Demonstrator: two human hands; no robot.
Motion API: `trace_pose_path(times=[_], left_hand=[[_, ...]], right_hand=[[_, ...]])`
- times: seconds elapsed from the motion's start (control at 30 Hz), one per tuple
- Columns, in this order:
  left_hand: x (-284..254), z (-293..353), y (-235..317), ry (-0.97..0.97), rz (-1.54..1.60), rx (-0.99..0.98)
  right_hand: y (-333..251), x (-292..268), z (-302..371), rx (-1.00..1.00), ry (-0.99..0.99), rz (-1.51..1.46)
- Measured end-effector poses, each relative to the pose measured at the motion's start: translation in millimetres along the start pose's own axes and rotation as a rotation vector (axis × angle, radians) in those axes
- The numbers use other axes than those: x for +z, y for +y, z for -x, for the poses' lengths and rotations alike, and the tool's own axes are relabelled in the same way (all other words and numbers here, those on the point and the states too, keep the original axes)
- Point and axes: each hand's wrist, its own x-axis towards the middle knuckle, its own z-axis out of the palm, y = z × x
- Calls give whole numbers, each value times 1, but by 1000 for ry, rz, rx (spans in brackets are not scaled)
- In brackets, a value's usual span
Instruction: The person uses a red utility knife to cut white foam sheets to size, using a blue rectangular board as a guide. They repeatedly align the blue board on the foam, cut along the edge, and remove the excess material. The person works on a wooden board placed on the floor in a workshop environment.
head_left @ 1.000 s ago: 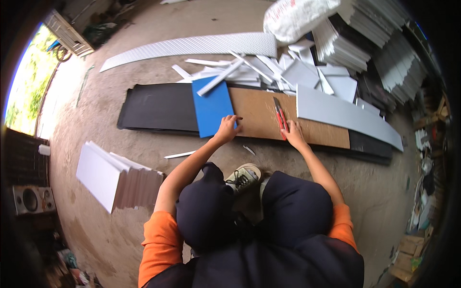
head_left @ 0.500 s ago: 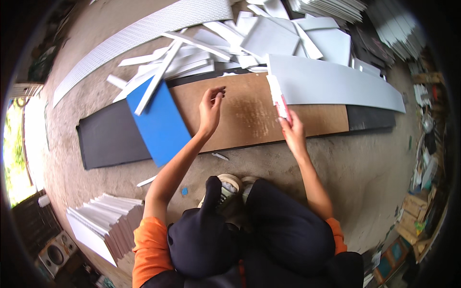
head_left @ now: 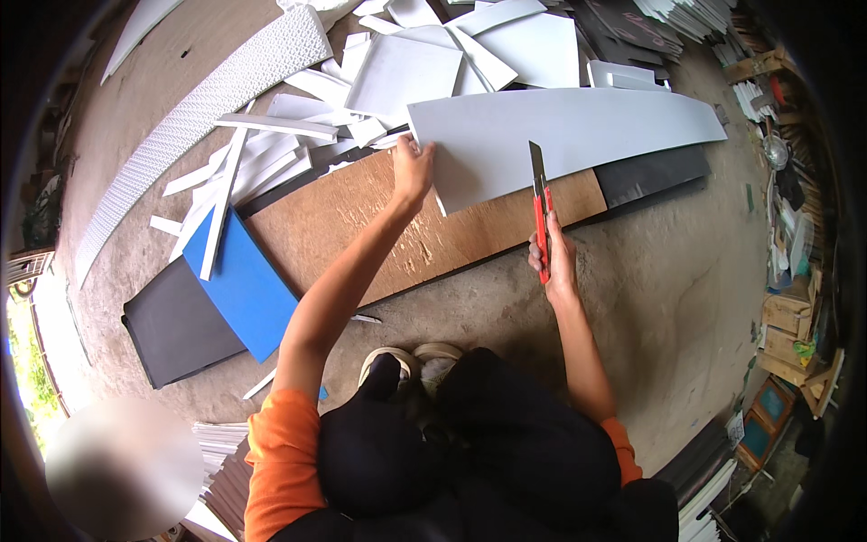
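Observation:
My left hand (head_left: 413,170) grips the left end of a long white foam sheet (head_left: 578,126), fingers over its top corner. That sheet lies partly across a scuffed brown board (head_left: 343,217), and its left end looks lifted. In my right hand (head_left: 558,257) is a red box cutter (head_left: 544,226), its dark blade extended and pointing away from me, above the sheet's near edge. Under the brown board lies a black sheet (head_left: 185,321), showing at both ends. A blue sheet (head_left: 242,280) rests across the board's left part.
White offcuts (head_left: 406,72) are heaped behind the board. A textured white strip (head_left: 208,117) curves along the far left. Stacked white sheets (head_left: 226,452) stand at lower left beside a blurred patch. Wooden pieces and clutter (head_left: 790,307) line the right side.
My left hand has moved up and taken hold of the white sheet's left end. The box cutter has swung clear of that end, its blade now plainly showing. The whole view has shifted.

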Motion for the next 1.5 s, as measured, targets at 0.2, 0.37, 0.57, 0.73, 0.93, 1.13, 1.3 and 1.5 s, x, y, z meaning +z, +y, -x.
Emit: trace_pose_path(times=[0.2, 0.37, 0.57, 0.73, 0.93, 1.13, 1.3, 1.5], left_hand=[[-14, 58, -2, 76, -73, -3], [-83, 93, 2, 313, -106, 2], [-191, 127, -16, 575, -52, -1], [-254, 160, -31, 726, -139, -32], [-285, 198, -13, 791, -578, 255], [-330, 241, -37, 1350, -726, -282], [-363, 244, -61, 1331, -156, -337], [-377, 240, -62, 1332, -99, -480]], right_hand=[[-10, 14, 3, -44, 27, 86], [-6, 46, 13, -166, -69, 182], [15, 117, 25, -222, -460, 178], [55, 174, 37, -373, -666, 337], [104, 189, 10, -1270, -419, 983], [95, 198, 21, -1142, -268, 1158], [95, 201, 35, -1189, -243, 1339], [108, 197, 32, -1253, -182, 1284]])
